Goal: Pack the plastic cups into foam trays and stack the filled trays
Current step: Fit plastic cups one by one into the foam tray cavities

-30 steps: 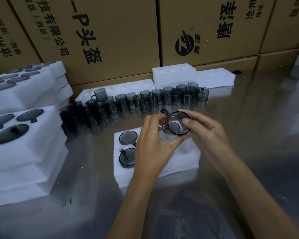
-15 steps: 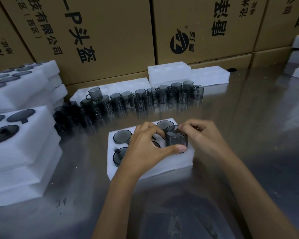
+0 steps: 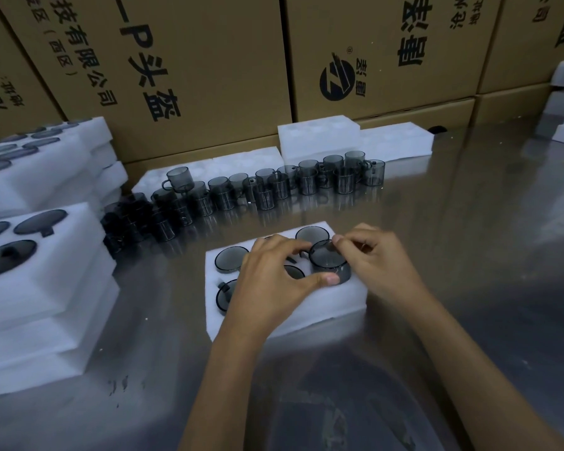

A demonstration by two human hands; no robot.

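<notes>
Smoky round plastic cup [image 3: 329, 262] sits half-sunk in the white foam tray [image 3: 306, 307], left hand [image 3: 274, 281] and right hand [image 3: 376, 255] fingers pinching its rim.

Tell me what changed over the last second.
Both hands, left and right, brought the cup down from above the tray and turned it bottom up into a near-right pocket, holding it throughout. Tray, loose cups and stacks unchanged.

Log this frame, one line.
step: seating cup in tray | left hand: on cup | right hand: on cup | cup: partly in
</notes>
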